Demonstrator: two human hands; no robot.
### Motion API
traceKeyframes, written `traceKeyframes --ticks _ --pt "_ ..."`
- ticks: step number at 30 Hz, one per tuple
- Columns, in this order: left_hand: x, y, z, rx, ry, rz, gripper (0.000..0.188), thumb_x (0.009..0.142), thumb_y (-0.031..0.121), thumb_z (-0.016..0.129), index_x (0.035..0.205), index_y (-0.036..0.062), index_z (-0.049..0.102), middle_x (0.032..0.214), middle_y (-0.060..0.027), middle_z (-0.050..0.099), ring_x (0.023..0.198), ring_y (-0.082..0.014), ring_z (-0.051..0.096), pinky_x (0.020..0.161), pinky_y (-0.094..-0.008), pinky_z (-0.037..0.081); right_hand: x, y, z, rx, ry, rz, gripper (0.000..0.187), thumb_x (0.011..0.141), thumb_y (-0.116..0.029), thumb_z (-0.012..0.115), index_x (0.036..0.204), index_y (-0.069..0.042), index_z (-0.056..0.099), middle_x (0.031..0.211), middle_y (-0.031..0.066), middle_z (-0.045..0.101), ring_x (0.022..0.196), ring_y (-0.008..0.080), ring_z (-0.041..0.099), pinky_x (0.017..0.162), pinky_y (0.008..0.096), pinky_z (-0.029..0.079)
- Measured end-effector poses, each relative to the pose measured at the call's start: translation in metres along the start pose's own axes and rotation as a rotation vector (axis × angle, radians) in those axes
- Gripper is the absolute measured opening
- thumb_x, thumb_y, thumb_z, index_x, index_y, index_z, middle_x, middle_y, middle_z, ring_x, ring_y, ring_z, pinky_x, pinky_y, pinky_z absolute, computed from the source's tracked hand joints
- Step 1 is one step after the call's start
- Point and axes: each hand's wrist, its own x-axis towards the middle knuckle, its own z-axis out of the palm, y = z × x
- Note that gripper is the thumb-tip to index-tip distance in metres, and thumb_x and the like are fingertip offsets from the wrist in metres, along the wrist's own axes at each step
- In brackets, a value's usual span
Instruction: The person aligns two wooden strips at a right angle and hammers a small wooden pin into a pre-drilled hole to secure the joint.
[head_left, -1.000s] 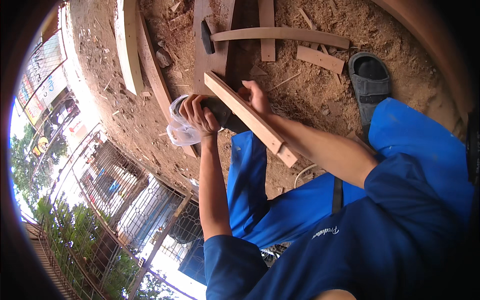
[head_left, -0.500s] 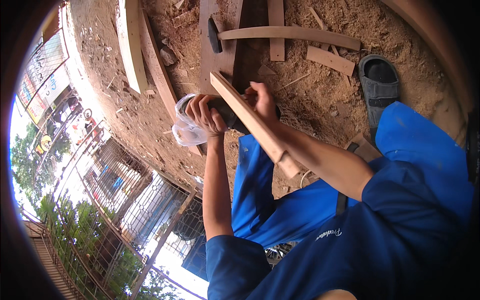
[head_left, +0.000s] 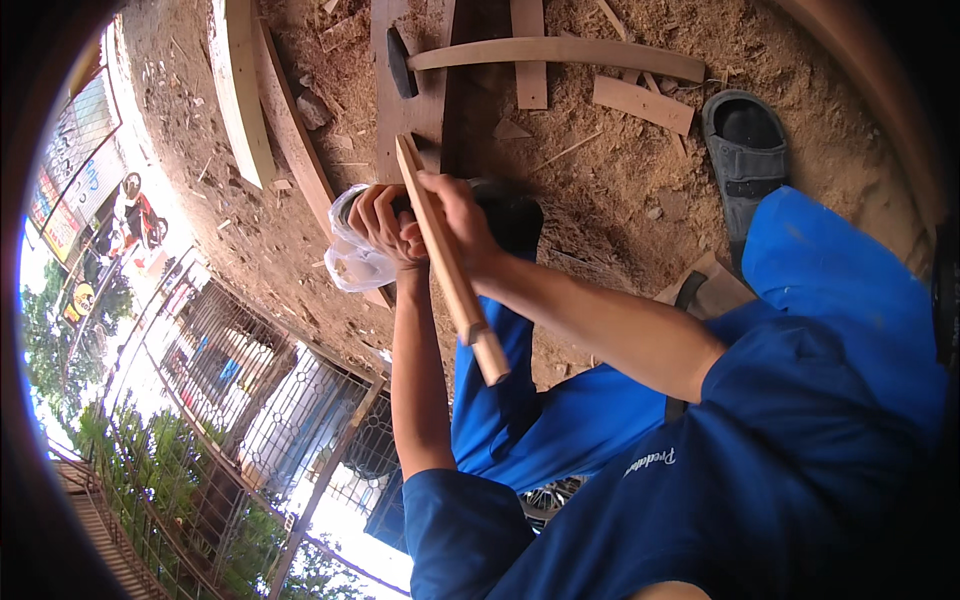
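A pale wooden stick (head_left: 440,250), narrowed to a stub at its near end, slants across my hands. My right hand (head_left: 462,222) is closed against it, with the fingers partly hidden behind the wood. Just to the left, touching or nearly so, my left hand (head_left: 378,222) has its fingers curled round a clear plastic bag (head_left: 360,266). What the bag contains is hard to make out. A dark object (head_left: 515,215), perhaps the sandal on my left foot, shows beyond the right hand.
A hammer (head_left: 560,50) lies across a thick plank (head_left: 420,110) at the far side. Wood offcuts (head_left: 645,104) and shavings cover the dirt. Long boards (head_left: 238,90) lie at left. A dark sandal (head_left: 745,150) is at right; a wire fence (head_left: 220,370) stands lower left.
My right hand has moved left to the left hand and closed against the stick. The stick has shifted left and turned steeper. The left hand keeps the bag.
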Motion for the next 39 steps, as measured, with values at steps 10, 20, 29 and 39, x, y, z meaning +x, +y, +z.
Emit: traceKeyframes --ticks 10,20,29,39 --pt "-0.005 -0.003 -0.008 -0.074 -0.032 0.013 0.040 0.084 0.037 0.049 0.100 0.0058 0.069 0.114 -0.0163 0.065 0.114 -0.0348 0.056 0.105 -0.0503 0.038 -0.035 -0.007 0.101 -0.236 -0.154 0.146 0.065 0.089 -0.032 0.073 0.128 0.002 0.034 0.101 0.0112 0.051 0.086 0.0176 0.057 0.081 0.0360 0.050" --pt "-0.002 -0.007 0.001 -0.071 -0.016 0.029 0.037 0.081 0.033 0.053 0.101 0.0062 0.069 0.113 -0.0159 0.065 0.114 -0.0361 0.056 0.105 -0.0496 0.039 -0.007 0.006 0.065 -0.176 -0.042 0.163 0.033 0.088 -0.022 0.070 0.108 0.000 0.054 0.095 0.0122 0.066 0.069 0.0185 0.069 0.058 0.0301 0.059" --pt "0.007 0.001 -0.010 -0.141 -0.008 -0.010 0.036 0.073 0.023 0.055 0.102 0.0065 0.070 0.111 -0.0146 0.064 0.116 -0.0375 0.056 0.107 -0.0498 0.040 0.026 -0.047 -0.020 -0.492 0.022 -0.010 0.018 0.093 -0.020 0.065 0.102 -0.005 0.060 0.092 0.0085 0.070 0.069 0.0150 0.070 0.064 0.0269 0.055" --pt "0.004 -0.012 -0.009 -0.242 0.067 -0.008 0.036 0.072 0.023 0.058 0.102 0.0059 0.070 0.111 -0.0134 0.065 0.114 -0.0367 0.058 0.105 -0.0465 0.043 0.121 -0.015 0.053 -1.532 -0.389 -0.524 0.028 0.084 -0.025 0.072 0.095 0.001 0.070 0.094 0.0201 0.076 0.088 0.0362 0.075 0.083 0.0422 0.059"
